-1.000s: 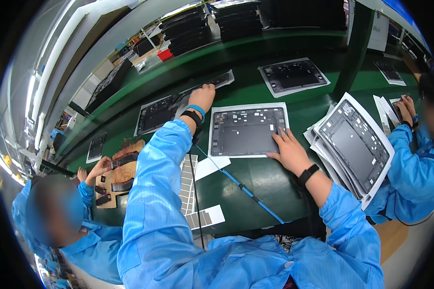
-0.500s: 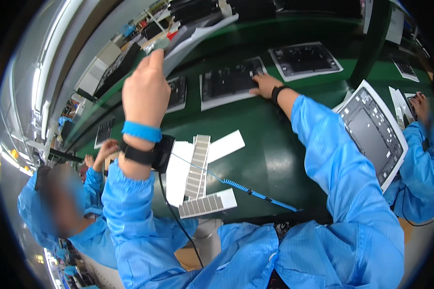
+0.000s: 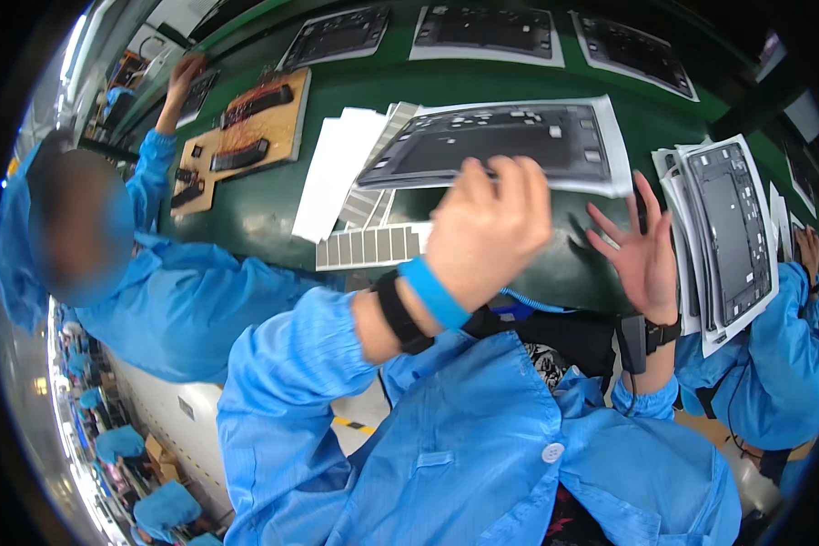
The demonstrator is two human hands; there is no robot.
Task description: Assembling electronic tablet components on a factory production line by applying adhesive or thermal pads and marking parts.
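Just beyond the left grip (image 3: 493, 232), a dark panel (image 3: 500, 150) is presented face up above the green desk (image 3: 268, 205), its small pale pieces exposed, with a white sheet (image 3: 618, 150) showing along its edges, presumably as protection from scratches. The left grip is curled at the panel's near edge, apparently so that those pieces are left uncovered; its thumb is hidden, so whether the edge is pinched or merely touched cannot be told. The right grip (image 3: 644, 255) is spread wide and holds nothing, poised near the panel's right corner, where that side could be steadied. Left of the left grip, segmented grey strips (image 3: 373, 246) and plain white sheets (image 3: 338, 164) are laid within easy reach, partly overlapped by the panel in this view. Right of the right grip, similar panels are piled in a leaning stack (image 3: 728, 227), seemingly sheet-backed to keep them apart.
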